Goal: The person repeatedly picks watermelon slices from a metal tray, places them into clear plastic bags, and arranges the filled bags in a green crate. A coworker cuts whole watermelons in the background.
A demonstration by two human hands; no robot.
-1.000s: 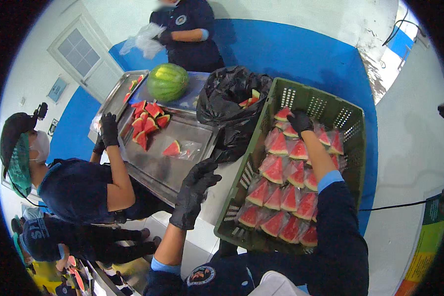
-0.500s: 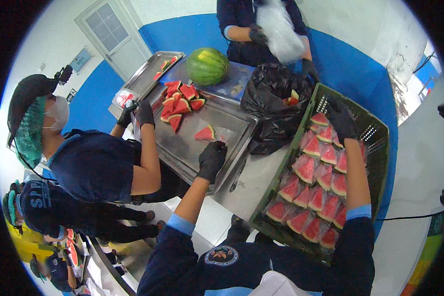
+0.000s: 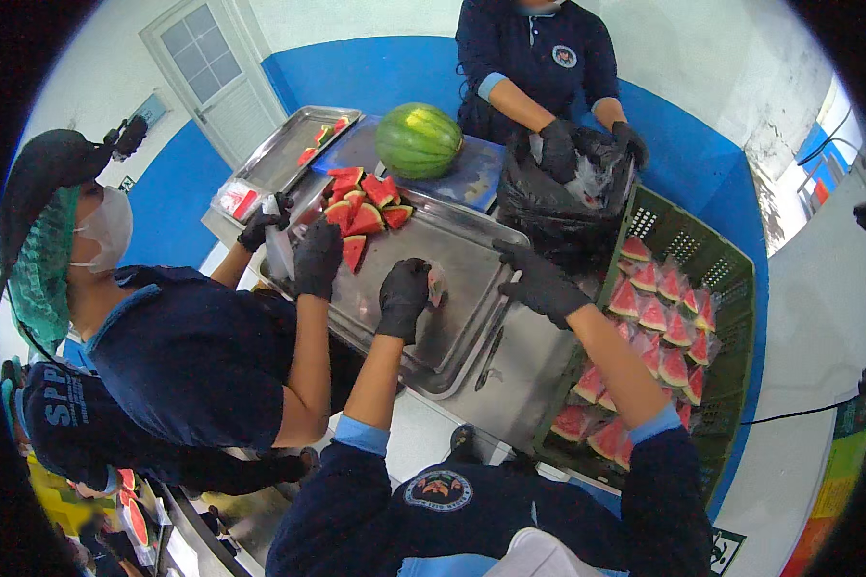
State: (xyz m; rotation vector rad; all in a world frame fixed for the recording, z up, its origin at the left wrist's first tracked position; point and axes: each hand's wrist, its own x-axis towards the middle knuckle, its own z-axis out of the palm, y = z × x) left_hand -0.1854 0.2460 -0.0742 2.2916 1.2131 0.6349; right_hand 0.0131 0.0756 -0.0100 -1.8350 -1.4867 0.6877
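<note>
My left hand [image 3: 404, 300], in a black glove, is closed on a watermelon slice [image 3: 436, 287] over the metal tray [image 3: 471, 260]. Fingers hide most of the slice; a pale edge and a bit of clear wrapping show beside them. My right hand [image 3: 546, 282], also gloved, reaches over the tray's right rim, fingers apart and holding nothing. Up the tray lies a pile of cut red watermelon wedges [image 3: 364, 213]. To my right, a dark green crate [image 3: 736, 322] holds rows of watermelon wedges in clear bags [image 3: 649, 314].
A whole watermelon [image 3: 419, 141] rests on a blue board [image 3: 481, 178]. Across from me, a person has both gloved hands at a black bag [image 3: 563, 226]. Another person on the left holds something whitish. A knife [image 3: 491, 358] lies beside the tray.
My right hand has left the crate and moved left to the tray. My left hand has closed on the lone slice. The person opposite has lowered clear plastic into the black bag.
</note>
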